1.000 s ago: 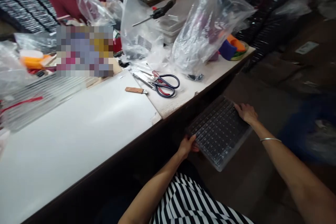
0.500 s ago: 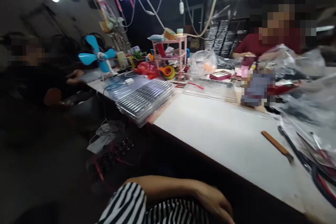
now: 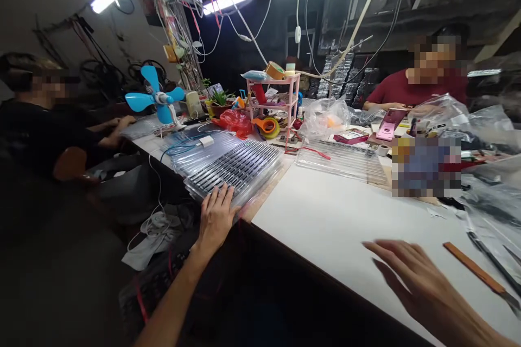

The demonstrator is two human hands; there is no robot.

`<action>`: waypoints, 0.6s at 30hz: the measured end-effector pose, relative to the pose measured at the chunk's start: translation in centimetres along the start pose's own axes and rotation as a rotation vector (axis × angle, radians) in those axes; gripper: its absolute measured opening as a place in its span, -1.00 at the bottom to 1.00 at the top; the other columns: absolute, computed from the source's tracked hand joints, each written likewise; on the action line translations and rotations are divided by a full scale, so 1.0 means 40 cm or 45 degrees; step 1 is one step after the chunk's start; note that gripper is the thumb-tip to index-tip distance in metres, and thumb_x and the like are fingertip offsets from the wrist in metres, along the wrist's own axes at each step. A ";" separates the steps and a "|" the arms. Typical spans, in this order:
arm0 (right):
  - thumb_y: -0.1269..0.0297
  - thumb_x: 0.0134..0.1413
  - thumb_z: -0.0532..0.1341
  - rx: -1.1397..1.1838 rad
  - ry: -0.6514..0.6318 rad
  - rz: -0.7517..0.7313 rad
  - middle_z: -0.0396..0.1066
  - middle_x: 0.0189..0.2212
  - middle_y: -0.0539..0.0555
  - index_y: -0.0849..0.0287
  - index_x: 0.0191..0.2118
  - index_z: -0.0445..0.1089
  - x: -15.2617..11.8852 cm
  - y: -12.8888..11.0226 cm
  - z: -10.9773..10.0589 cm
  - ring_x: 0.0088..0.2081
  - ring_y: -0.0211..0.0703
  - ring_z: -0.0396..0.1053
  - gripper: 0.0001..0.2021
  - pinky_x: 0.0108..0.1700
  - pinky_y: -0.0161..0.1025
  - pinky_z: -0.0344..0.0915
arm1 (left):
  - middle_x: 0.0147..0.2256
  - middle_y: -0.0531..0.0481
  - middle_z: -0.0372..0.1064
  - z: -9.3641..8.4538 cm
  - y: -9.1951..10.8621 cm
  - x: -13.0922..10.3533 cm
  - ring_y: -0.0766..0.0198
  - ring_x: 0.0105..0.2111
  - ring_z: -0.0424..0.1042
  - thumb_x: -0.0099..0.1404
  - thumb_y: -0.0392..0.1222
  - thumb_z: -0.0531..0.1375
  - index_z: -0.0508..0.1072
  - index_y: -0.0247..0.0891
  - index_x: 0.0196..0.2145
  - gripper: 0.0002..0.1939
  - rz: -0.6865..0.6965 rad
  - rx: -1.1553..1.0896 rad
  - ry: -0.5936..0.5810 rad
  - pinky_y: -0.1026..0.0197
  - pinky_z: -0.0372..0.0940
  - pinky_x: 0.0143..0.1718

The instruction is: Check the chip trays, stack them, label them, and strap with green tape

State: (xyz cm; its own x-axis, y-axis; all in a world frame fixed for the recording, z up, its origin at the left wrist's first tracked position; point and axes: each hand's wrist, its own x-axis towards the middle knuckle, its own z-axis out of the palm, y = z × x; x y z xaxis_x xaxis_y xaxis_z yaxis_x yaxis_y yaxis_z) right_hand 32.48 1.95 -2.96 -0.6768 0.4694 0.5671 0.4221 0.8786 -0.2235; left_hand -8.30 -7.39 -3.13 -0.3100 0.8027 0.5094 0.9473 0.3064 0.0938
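My left hand (image 3: 217, 218) rests on the near corner of a stack of clear plastic trays (image 3: 240, 165) filled with rows of dark, shiny slim pieces. Its fingers lie flat and slightly apart on the top tray. Over the white board (image 3: 321, 217) on the table, my right hand (image 3: 411, 268) is held with fingers stretched out and nothing in them. To its right lies a tool with an orange-brown handle (image 3: 474, 267). Another clear tray (image 3: 340, 160) lies beyond the white board.
A blue fan (image 3: 157, 96) stands at the back left, near a pink shelf (image 3: 293, 103) with tape rolls. Plastic bags and a pink phone (image 3: 388, 126) lie at the right. Two people sit across and at left. Cables hang above.
My left hand has come up onto the tray stack. My right hand now shows over the white board. The camera view has shifted, and the table things appear lower.
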 end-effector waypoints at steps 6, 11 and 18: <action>0.36 0.28 -0.09 -0.116 -0.269 -0.197 0.37 -0.19 0.22 0.16 -0.03 0.30 0.334 0.035 0.196 -0.25 -0.02 0.33 -0.71 -0.24 -0.04 0.25 | 0.16 -0.11 0.21 -0.022 -0.106 -0.048 -0.03 0.20 0.11 0.34 -0.05 -0.01 0.28 -0.22 0.14 -0.55 0.137 -0.014 0.054 -0.13 -0.05 0.20; 0.44 0.20 -0.06 -0.209 -0.293 -0.191 0.31 -0.01 0.31 0.29 0.20 0.12 0.507 0.125 0.336 -0.13 0.11 0.27 -0.56 -0.16 0.02 0.24 | 0.21 0.03 0.12 -0.045 -0.282 -0.106 0.07 0.27 -0.04 0.28 -0.01 0.08 0.14 0.01 0.20 -0.46 0.090 -0.327 0.077 -0.14 -0.03 0.23; 0.48 0.10 0.06 -0.128 -0.320 -0.295 -0.02 0.26 0.16 0.04 0.30 -0.03 0.709 0.145 0.463 0.11 0.08 0.14 -0.36 -0.03 -0.04 0.24 | 0.30 0.02 -0.11 0.023 -0.429 -0.046 0.07 0.28 -0.11 0.27 -0.11 0.03 0.08 -0.08 0.23 -0.43 -0.111 -0.510 0.104 -0.11 -0.04 0.24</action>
State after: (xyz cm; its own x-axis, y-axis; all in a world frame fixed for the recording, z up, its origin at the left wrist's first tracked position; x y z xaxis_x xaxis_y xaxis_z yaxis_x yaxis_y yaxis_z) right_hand 4.57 21.97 -2.87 -0.8835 0.2765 0.3782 0.2885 0.9571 -0.0257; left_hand -24.06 -13.64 -6.44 -0.3985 0.7345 0.5493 0.8791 0.1352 0.4571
